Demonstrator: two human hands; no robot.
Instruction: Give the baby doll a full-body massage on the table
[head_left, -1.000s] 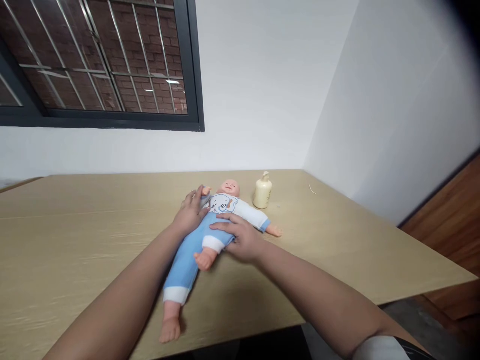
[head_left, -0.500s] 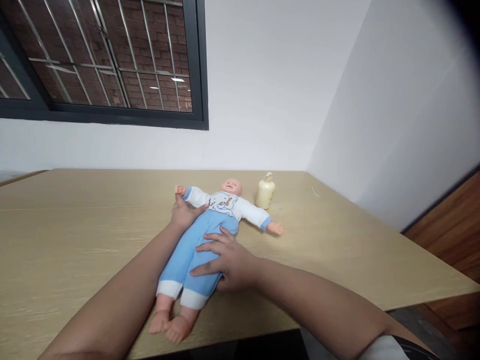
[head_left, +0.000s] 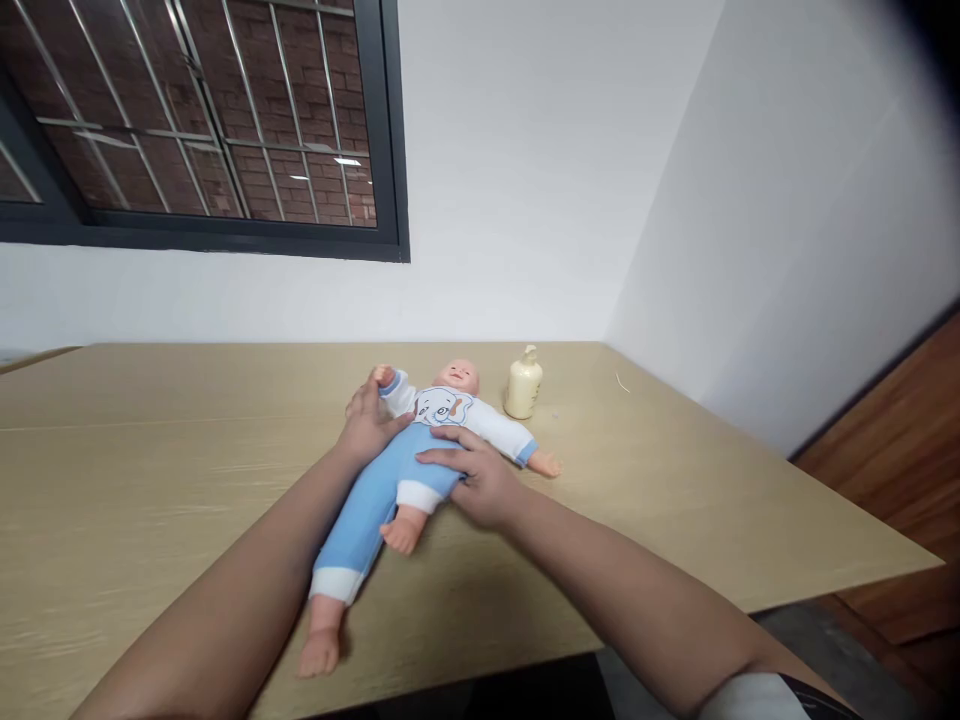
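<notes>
A baby doll (head_left: 375,480) in a white top with a cartoon face and light blue trousers lies on its back on the table, its head towards the wall. My left hand (head_left: 367,425) grips its side at the waist, thumb over the belly and fingers up by the doll's small hand. On the other side, my right hand (head_left: 480,480) is closed around the doll's bent leg, fingers over the thigh and thumb underneath. That leg's bare foot (head_left: 405,530) is raised, while the other leg stretches straight towards me.
A cream pump bottle (head_left: 523,385) stands beside the doll's outstretched arm. The wooden table (head_left: 675,500) meets a white wall at the back, with a barred window (head_left: 225,120) above. A small pale strand (head_left: 622,382) lies near the right edge.
My right hand has moved up the doll's leg, folding it towards the belly, so that foot has come up. The doll's arm by my left hand has bent inward.
</notes>
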